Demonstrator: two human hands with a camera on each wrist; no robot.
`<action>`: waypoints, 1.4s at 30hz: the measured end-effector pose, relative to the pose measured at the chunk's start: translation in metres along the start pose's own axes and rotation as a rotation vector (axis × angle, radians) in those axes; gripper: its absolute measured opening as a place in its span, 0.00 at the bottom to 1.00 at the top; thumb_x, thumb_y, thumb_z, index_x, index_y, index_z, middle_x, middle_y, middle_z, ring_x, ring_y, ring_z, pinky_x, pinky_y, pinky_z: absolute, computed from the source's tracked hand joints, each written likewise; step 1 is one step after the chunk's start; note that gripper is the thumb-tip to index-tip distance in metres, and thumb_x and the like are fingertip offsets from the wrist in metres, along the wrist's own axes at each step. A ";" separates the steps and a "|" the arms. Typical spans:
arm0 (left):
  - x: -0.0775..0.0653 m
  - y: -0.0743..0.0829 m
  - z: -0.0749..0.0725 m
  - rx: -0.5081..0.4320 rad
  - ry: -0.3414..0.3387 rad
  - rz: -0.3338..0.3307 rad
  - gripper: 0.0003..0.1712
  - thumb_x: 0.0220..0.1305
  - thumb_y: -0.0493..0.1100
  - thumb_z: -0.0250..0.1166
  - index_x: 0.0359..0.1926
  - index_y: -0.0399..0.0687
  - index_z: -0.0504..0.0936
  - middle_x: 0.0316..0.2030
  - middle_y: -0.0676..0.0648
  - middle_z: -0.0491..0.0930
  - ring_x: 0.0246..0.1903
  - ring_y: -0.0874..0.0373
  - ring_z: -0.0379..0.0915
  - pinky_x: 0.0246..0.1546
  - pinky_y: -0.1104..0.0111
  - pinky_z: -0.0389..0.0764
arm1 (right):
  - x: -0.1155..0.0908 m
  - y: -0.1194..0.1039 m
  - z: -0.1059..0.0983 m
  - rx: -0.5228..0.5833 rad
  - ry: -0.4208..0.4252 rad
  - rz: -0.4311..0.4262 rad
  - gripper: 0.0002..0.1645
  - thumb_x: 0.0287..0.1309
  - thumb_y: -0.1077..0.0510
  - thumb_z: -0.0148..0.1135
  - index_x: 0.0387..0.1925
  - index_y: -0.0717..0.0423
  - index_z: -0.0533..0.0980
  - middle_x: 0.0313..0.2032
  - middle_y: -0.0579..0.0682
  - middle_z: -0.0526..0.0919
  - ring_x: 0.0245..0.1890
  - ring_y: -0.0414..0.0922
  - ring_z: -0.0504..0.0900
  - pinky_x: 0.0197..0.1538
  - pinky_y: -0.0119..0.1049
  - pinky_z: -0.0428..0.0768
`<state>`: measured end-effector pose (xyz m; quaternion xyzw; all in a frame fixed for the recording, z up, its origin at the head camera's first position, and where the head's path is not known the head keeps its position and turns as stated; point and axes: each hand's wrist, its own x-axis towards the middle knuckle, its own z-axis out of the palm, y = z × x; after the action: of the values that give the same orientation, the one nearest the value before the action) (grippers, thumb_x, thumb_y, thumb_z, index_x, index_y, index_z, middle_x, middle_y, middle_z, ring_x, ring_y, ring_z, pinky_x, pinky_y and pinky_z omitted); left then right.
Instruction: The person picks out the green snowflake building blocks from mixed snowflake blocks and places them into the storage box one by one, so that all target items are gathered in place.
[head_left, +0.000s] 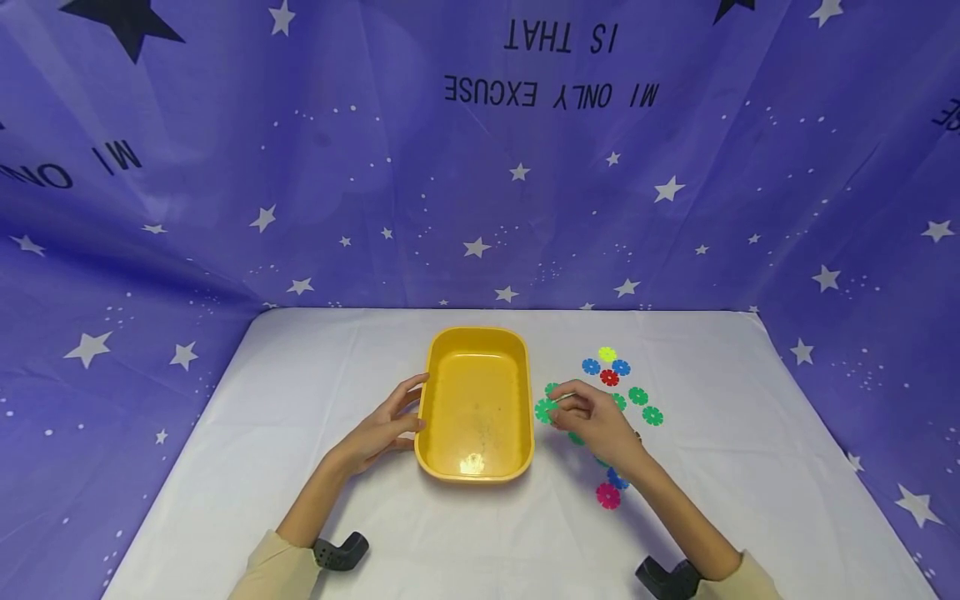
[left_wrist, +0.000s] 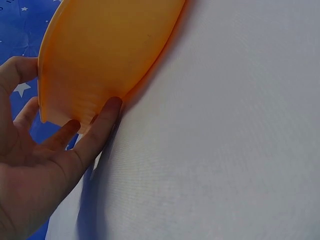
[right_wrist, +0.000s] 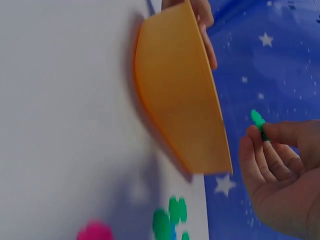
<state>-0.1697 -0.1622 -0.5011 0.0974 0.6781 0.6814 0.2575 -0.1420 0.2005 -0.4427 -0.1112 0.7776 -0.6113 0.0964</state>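
The left hand's (head_left: 378, 435) fingers, loosely extended, touch the left wall of the yellow tray (head_left: 474, 417), whose long axis runs away from the person on the bench (head_left: 315, 367). Just right, the right hand's (head_left: 602, 423) fingers pinch a green piece (right_wrist: 257, 119), edge-on, slanting upper-left in the right wrist view.

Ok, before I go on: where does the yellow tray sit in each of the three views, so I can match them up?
Head: the yellow tray is near the centre, just below mid-height.
Left wrist: upper left, cut off by the top edge.
Right wrist: upper middle, seen side-on.
Shared landmark: the left hand, at the tray's left side in head, lower left in left wrist, top behind the tray in right wrist.
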 end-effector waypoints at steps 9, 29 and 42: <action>0.000 0.001 0.000 -0.009 -0.003 0.001 0.47 0.64 0.36 0.60 0.79 0.60 0.49 0.78 0.41 0.43 0.69 0.36 0.58 0.53 0.50 0.80 | 0.022 -0.007 0.043 -0.001 -0.083 -0.038 0.17 0.63 0.65 0.64 0.52 0.66 0.79 0.39 0.57 0.86 0.42 0.65 0.83 0.46 0.46 0.85; 0.000 0.002 0.001 -0.013 0.006 -0.009 0.47 0.64 0.36 0.60 0.78 0.63 0.50 0.77 0.40 0.43 0.69 0.36 0.57 0.53 0.49 0.80 | 0.049 -0.008 0.104 -0.210 -0.204 0.006 0.12 0.60 0.66 0.62 0.45 0.57 0.82 0.30 0.45 0.84 0.27 0.42 0.81 0.32 0.32 0.82; 0.000 0.002 0.001 -0.003 0.012 -0.017 0.46 0.64 0.37 0.60 0.78 0.61 0.49 0.77 0.39 0.43 0.71 0.35 0.53 0.54 0.49 0.79 | 0.062 0.000 0.122 -0.375 -0.311 0.106 0.10 0.56 0.65 0.63 0.40 0.53 0.83 0.25 0.43 0.82 0.22 0.41 0.75 0.26 0.29 0.73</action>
<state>-0.1698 -0.1607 -0.4992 0.0874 0.6793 0.6809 0.2594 -0.1669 0.0695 -0.4724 -0.1789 0.8581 -0.4259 0.2244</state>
